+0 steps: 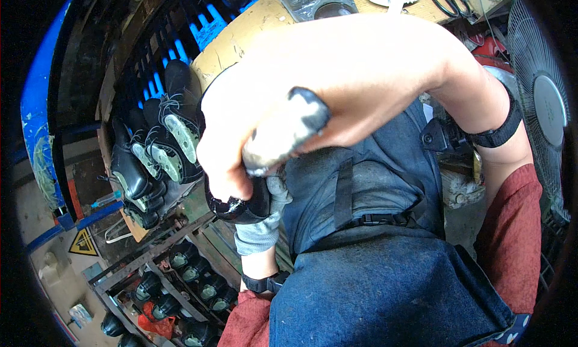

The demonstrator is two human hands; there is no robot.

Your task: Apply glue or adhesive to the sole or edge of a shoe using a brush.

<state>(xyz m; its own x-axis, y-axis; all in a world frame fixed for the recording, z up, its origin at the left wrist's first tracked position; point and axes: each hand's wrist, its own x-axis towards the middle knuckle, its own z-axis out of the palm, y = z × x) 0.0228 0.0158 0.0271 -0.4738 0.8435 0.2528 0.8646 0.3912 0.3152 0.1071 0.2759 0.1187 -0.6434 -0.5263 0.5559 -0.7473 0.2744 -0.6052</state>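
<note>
- Shoe (236,210), glossy black, just below right hand (232,145), touching gray-gloved left hand (277,196).
- Right fingers (240,187) curled beside smudged white-and-black object (289,129); grip unclear in glare.
- Left fingers' opening: cannot tell.

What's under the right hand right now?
Below the right hand, part of a glossy black shoe shows, with the gray-gloved left hand against it. The right hand covers the rest of the shoe, and the left hand's hidden fingers can't be made out.

The shoe (241,209) is black, the apron (373,287) blue, sleeves (512,226) red
</note>
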